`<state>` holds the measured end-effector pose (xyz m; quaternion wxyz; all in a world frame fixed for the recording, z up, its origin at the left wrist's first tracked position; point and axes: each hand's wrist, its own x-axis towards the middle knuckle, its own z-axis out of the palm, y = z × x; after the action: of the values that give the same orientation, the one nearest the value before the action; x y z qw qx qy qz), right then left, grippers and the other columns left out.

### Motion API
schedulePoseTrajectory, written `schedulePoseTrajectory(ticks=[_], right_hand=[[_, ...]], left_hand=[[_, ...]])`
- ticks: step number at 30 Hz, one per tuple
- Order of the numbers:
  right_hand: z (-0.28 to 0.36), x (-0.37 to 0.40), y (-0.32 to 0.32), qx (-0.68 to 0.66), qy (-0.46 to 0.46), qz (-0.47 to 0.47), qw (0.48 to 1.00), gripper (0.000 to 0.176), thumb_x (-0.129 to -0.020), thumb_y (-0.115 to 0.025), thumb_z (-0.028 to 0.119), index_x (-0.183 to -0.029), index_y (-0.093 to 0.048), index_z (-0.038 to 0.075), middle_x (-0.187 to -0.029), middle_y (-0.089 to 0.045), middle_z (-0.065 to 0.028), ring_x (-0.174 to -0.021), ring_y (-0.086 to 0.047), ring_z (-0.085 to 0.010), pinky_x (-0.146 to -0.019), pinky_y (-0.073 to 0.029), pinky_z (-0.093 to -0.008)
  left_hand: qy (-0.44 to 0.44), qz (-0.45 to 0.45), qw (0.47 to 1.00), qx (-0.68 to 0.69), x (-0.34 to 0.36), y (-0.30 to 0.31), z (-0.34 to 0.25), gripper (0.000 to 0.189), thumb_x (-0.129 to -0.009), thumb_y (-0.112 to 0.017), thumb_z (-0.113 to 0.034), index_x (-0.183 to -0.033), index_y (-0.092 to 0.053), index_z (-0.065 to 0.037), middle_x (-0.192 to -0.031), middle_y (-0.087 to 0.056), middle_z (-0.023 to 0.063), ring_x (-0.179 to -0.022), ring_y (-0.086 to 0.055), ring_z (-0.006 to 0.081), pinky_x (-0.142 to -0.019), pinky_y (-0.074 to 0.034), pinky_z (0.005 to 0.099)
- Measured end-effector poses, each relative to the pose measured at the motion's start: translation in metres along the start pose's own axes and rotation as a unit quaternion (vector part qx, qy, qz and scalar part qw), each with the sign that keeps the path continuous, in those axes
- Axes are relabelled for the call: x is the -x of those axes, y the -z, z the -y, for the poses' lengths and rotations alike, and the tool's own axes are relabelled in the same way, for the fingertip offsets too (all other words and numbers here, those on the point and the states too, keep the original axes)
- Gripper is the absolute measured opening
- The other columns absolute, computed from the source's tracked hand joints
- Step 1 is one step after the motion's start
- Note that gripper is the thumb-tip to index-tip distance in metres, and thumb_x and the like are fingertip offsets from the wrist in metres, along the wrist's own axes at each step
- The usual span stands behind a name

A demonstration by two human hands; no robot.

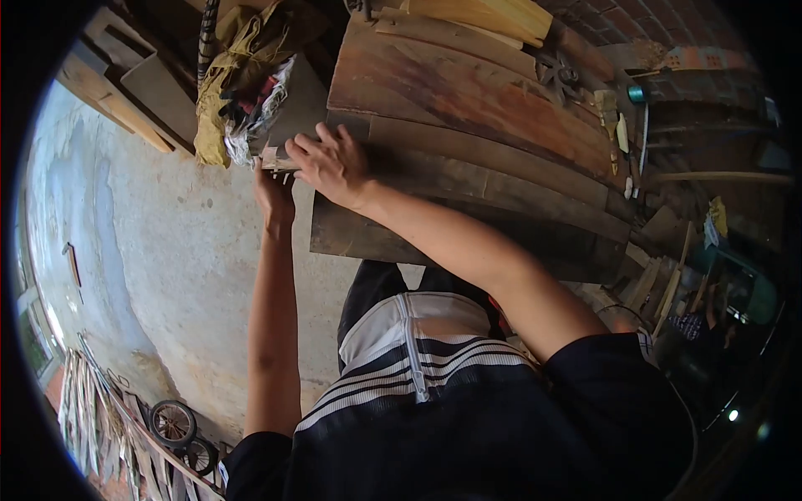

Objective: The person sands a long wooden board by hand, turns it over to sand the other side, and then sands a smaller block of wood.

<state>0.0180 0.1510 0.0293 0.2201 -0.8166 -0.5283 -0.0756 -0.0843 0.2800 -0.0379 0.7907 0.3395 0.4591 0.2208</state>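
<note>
A piece of wood with a pale end (272,159) sticks out past the left end of the wooden workbench (468,100). My left hand (274,196) grips that end from below, its thumb on the near side and fingertips curled under it. Over the same piece lies my right hand (332,167), fingers bent and somewhat apart, thumb at the lower edge. Much of the piece is hidden by my right hand, so its full length cannot be made out.
A yellow sack (215,125) and crumpled silvery plastic (271,104) are just beyond my hands. A brush (607,108) and a teal spool (637,93) rest at the bench's right end. Wheels (173,423) and wood strips (88,417) are at lower left.
</note>
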Motion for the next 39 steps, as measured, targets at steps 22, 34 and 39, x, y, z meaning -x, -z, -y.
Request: schedulePoseTrajectory(ticks=[22, 34, 39], right_hand=[[-0.025, 0.0, 0.011, 0.015, -0.072, -0.005, 0.997, 0.05, -0.076, -0.083, 0.036, -0.116, -0.062, 0.014, -0.112, -0.063, -0.0004, -0.109, -0.056, -0.0268, -0.093, -0.046, -0.0474], [-0.192, 0.301, 0.218, 0.17, -0.303, 0.016, 0.937, 0.054, -0.08, -0.079, 0.036, -0.13, -0.065, 0.022, -0.114, -0.067, 0.0014, -0.098, -0.058, -0.0279, -0.08, -0.045, -0.0456], [-0.158, 0.27, 0.177, 0.19, -0.37, -0.032, 0.909, 0.052, -0.08, -0.079, 0.034, -0.129, -0.065, 0.021, -0.11, -0.065, 0.0008, -0.101, -0.057, -0.0284, -0.082, -0.043, -0.0486]], left_hand=[[-0.094, 0.037, 0.99, -0.103, -0.008, 0.011, 0.006, 0.052, -0.108, -0.045, -0.042, -0.139, -0.053, -0.001, -0.135, -0.058, 0.0107, -0.111, -0.062, 0.0265, -0.097, -0.054, 0.0424], [-0.245, -0.007, 0.914, -0.322, -0.021, 0.021, 0.006, 0.052, -0.107, -0.048, -0.037, -0.147, -0.047, -0.004, -0.15, -0.046, 0.0175, -0.121, -0.057, 0.0301, -0.106, -0.048, 0.0459], [-0.538, 0.21, 0.437, -0.689, 0.049, -0.026, -0.014, 0.064, -0.096, -0.066, -0.031, -0.154, -0.043, -0.025, -0.161, -0.036, 0.0075, -0.147, -0.034, 0.0285, -0.124, -0.019, 0.0519]])
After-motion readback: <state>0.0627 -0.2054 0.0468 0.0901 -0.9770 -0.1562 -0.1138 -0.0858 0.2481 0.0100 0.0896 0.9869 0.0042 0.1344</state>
